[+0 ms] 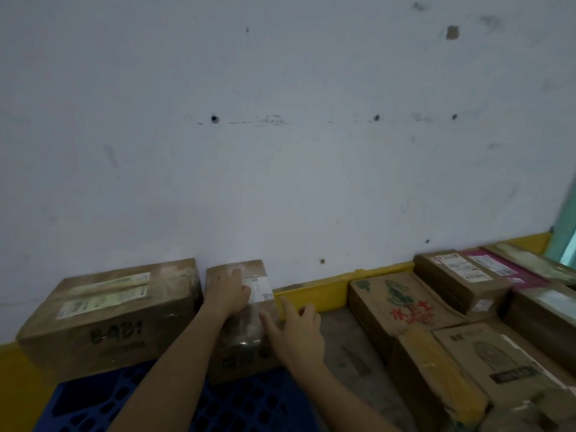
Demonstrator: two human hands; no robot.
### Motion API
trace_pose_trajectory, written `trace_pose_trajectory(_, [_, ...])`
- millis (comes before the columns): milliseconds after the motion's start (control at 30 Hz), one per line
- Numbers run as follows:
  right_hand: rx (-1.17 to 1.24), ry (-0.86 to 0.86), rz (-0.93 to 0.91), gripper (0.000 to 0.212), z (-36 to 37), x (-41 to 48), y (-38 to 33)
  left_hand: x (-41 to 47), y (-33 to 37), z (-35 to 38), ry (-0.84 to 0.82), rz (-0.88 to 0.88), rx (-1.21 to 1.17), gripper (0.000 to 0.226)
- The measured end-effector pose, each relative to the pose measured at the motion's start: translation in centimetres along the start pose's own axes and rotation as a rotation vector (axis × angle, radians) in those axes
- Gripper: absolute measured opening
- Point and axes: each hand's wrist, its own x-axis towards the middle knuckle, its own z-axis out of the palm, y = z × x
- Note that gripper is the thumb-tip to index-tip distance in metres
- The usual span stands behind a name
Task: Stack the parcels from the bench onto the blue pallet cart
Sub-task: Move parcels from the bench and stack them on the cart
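A narrow taped cardboard parcel [249, 353] with a white label stands on the blue pallet cart [103, 400] against the wall. My left hand [229, 291] lies flat on its top, fingers touching the label. My right hand [296, 332] is beside its right side, fingers spread and straight, touching the edge. A larger brown parcel [109, 316] marked in black pen sits on the cart to the left, close beside the narrow one.
Several more parcels lie at the right: a brown box with red and green print [402, 304], a yellow-taped box [436, 375], a printed box [498, 363], a labelled box [461, 275], a magenta one [498, 266]. Bare grey floor [343, 353] separates them from the cart. A white wall with yellow base [314, 294] runs behind.
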Motion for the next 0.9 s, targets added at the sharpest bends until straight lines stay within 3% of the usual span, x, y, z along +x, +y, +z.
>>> trace_pose_trajectory(133, [-0.053, 0.023, 0.012, 0.064, -3.2, -0.2, 3.6, -1.3, 4.6, 0.1, 0.047, 0.039, 0.006, 0.05])
trace_pose_trajectory(400, [-0.006, 0.064, 0.184, 0.065, -8.8, -3.6, 13.0, -4.5, 16.5, 4.4, -0.108, 0.24, -0.11, 0.051])
trace_pose_trajectory(567, [-0.022, 0.072, 0.373, 0.063, -10.6, -6.1, 18.8, -7.3, 23.3, 8.9, -0.219, 0.268, -0.183, 0.046])
trace_pose_trajectory(900, [-0.111, 0.107, 0.401, 0.063, -12.6, -8.7, 22.5, -9.2, 28.7, 13.3, -0.38, 0.301, -0.163, 0.048])
